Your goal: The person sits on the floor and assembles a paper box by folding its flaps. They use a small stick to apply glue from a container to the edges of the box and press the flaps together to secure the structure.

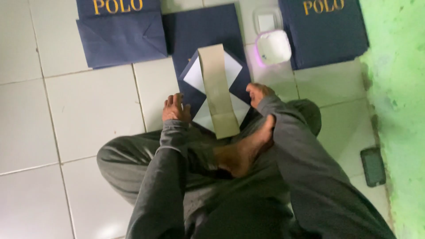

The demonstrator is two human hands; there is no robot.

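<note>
1. Left hand [175, 108]: lies palm down, fingers spread apart and flat, clamped on nothing; its fingertips press the left near edge of the navy paper sheet [208, 66].
2. Right hand [258, 94]: rests at the right near edge of the same sheet, fingers curled loosely; whether they pinch the paper cannot be told, as the grey sleeve [283, 128] covers the wrist and part of the hand.
3. Navy paper sheet: lies flat on the white tiled floor [88, 115], between the two hands and just beyond the person's crossed legs; its side flaps are folded inwards, showing white undersides [232, 66].
4. Tan card strip [217, 88]: lies lengthwise along the middle of the folded sheet, running from far to near, its near end creased over.
5. Bare foot [243, 152]: tucked across the lap, just near of the strip's near end.
6. Finished navy paper bags [119, 35]: lying flat at far left, with a second stack [325, 33] at far right.
7. White tub [273, 48]: open, far right of the sheet, its clear lid [267, 20] just beyond it.
8. Dark phone [373, 166]: on the floor at right, beside the green wall [398, 88].
</note>
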